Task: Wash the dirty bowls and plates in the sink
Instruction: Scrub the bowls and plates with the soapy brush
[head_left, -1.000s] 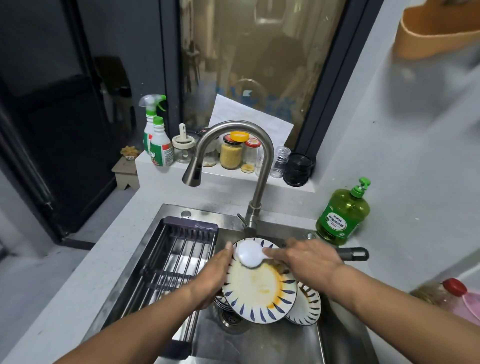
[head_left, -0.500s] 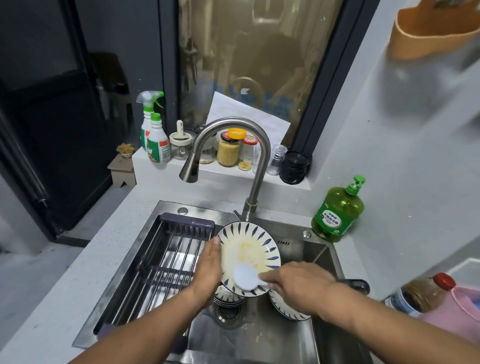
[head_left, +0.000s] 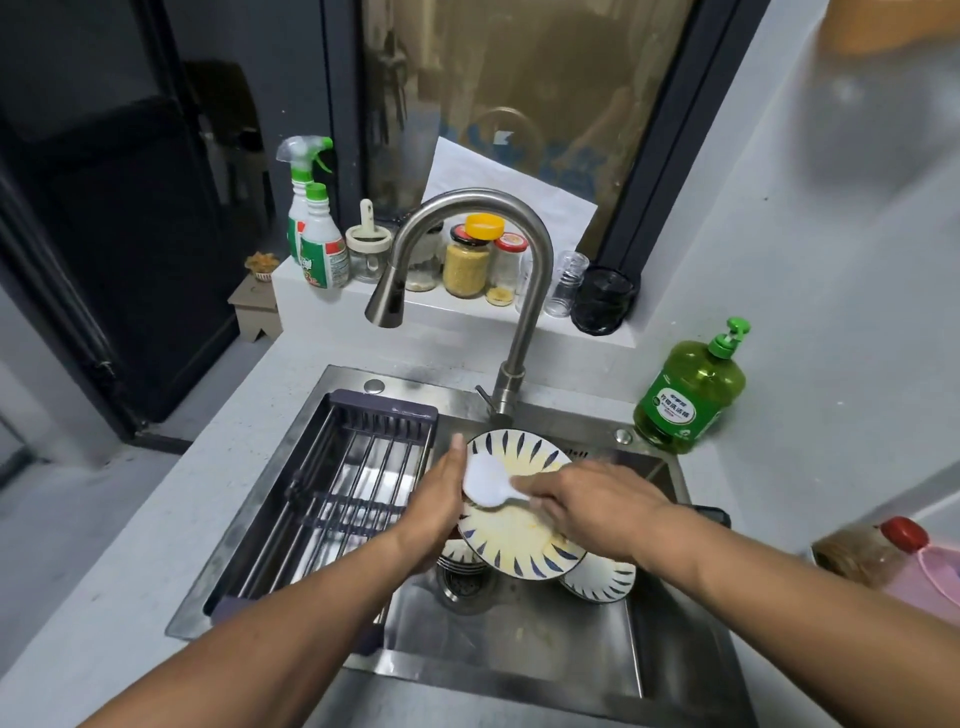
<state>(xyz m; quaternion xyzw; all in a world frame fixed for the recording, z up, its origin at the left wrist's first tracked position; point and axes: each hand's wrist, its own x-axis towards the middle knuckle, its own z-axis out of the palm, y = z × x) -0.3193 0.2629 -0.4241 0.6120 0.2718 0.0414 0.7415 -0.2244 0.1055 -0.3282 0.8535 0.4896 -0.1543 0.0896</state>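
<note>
Over the sink, the left hand grips the plate by its left rim, fingers curled behind and thumb along the edge, holding it tilted with its face toward the viewer. The right hand is clamped on the handle of a white scrubber, whose head lies left of that grip, pressed on the plate's upper-left face beside the left thumb. Yellow residue lies below the head, so the stroke likely runs downward. Beyond, the faucet shows no water; more dishes wait beneath.
</note>
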